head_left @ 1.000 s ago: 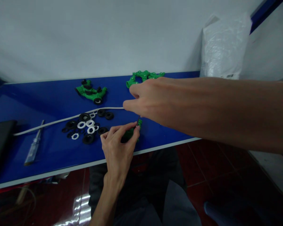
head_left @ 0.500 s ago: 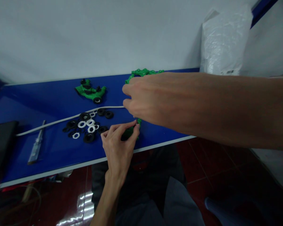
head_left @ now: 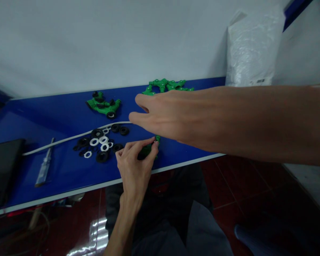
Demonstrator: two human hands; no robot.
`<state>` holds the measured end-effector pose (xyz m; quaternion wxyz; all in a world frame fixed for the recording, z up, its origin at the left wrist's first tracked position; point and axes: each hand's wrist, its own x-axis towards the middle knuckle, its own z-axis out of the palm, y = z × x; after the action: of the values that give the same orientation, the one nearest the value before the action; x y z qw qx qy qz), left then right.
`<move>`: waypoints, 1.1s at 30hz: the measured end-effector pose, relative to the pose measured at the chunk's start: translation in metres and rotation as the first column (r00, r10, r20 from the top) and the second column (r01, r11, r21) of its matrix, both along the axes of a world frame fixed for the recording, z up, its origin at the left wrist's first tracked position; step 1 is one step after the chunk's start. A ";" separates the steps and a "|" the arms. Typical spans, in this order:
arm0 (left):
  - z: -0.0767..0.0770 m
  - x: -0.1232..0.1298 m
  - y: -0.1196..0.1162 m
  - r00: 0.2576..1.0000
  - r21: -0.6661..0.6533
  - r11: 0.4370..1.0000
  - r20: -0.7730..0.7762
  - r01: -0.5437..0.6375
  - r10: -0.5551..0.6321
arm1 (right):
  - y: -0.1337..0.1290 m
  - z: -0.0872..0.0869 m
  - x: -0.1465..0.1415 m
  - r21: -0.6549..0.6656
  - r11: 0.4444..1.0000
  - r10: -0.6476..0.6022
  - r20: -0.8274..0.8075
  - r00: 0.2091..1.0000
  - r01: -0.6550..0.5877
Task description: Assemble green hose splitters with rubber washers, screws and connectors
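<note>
My left hand [head_left: 135, 156] is at the table's front edge, its thumb and forefinger pinched together at the top of a green plastic hose fitting [head_left: 146, 151]. Most of this fitting is hidden by the fingers. A tiny shiny part [head_left: 154, 141] shows between the fingertips, too small to name. My right hand [head_left: 157, 113] is above and beyond the left, back upward and fingers bent down. Two knuckles show with a gap between them; whatever the fingers hold is hidden. Left of my hands lie several black rubber rings [head_left: 101, 156] and white plastic ring nuts [head_left: 94, 142].
Another green fitting with black parts [head_left: 106, 106] lies farther back, and several plain green fittings [head_left: 162, 84] are by the wall. A white cable [head_left: 69, 136] runs from a black device [head_left: 5, 170]. A screwdriver [head_left: 44, 169] and a clear plastic bag [head_left: 252, 53] are also here.
My right hand has shifted left and slightly up, and its two visible knuckles reach farther out. My left hand keeps its pinch on the fitting. The view has moved slightly.
</note>
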<state>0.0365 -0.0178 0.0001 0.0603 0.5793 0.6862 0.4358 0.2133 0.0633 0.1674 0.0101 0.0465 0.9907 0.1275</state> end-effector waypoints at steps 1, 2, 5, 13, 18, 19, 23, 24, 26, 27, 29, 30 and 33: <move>0.000 0.000 0.000 1.000 0.002 1.000 0.001 0.001 -0.001 | 0.000 0.001 0.000 -0.005 1.000 0.008 -0.007 1.000 -0.008; 0.000 0.000 0.000 1.000 0.005 1.000 0.004 0.000 0.000 | 0.000 0.002 0.000 -0.010 1.000 0.015 -0.018 1.000 -0.015; 0.000 0.001 0.000 1.000 0.003 1.000 0.007 -0.002 0.002 | 0.001 0.000 0.001 0.012 1.000 0.006 -0.060 0.998 -0.006; 0.003 0.000 0.001 1.000 -0.004 1.000 0.023 0.012 -0.012 | 0.001 -0.006 0.007 0.057 0.998 0.001 -0.087 0.996 0.004; 0.001 -0.004 0.001 0.997 -0.023 0.998 0.052 0.050 -0.049 | -0.002 -0.012 0.008 0.067 0.997 -0.021 -0.123 0.992 0.030; 0.001 -0.005 0.001 0.996 -0.019 0.998 0.057 0.063 -0.062 | -0.001 -0.013 0.008 0.083 0.996 -0.012 -0.116 0.993 0.022; 0.001 -0.007 0.003 0.991 0.002 0.994 0.072 0.113 -0.113 | 0.004 -0.011 0.011 0.078 0.995 0.061 -0.045 0.997 -0.058; 0.002 -0.007 0.003 0.991 -0.003 0.993 0.070 0.117 -0.116 | 0.004 -0.010 0.012 0.080 0.995 0.056 -0.046 0.997 -0.052; 0.002 -0.006 0.004 0.992 -0.016 0.993 0.060 0.115 -0.114 | 0.002 -0.008 0.015 0.100 0.994 0.038 -0.044 0.998 -0.033; 0.002 -0.006 0.004 0.992 -0.021 0.993 0.055 0.116 -0.114 | 0.001 -0.008 0.016 0.113 0.993 0.034 -0.055 0.998 -0.027; 0.003 -0.006 0.004 0.992 -0.020 0.993 0.046 0.119 -0.118 | -0.001 -0.009 0.016 0.130 0.990 0.059 -0.067 0.996 -0.050; 0.003 -0.006 0.004 0.992 -0.018 0.992 0.043 0.122 -0.121 | -0.002 -0.009 0.016 0.131 0.989 0.081 -0.073 0.994 -0.071; 0.004 -0.005 0.004 0.993 -0.021 0.993 0.029 0.114 -0.113 | 0.000 -0.007 0.010 0.122 0.991 0.064 -0.089 0.994 -0.053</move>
<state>0.0315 -0.0137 0.0038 0.1012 0.6104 0.6561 0.4320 0.2233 0.0630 0.1607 -0.0422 0.0236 0.9816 0.1847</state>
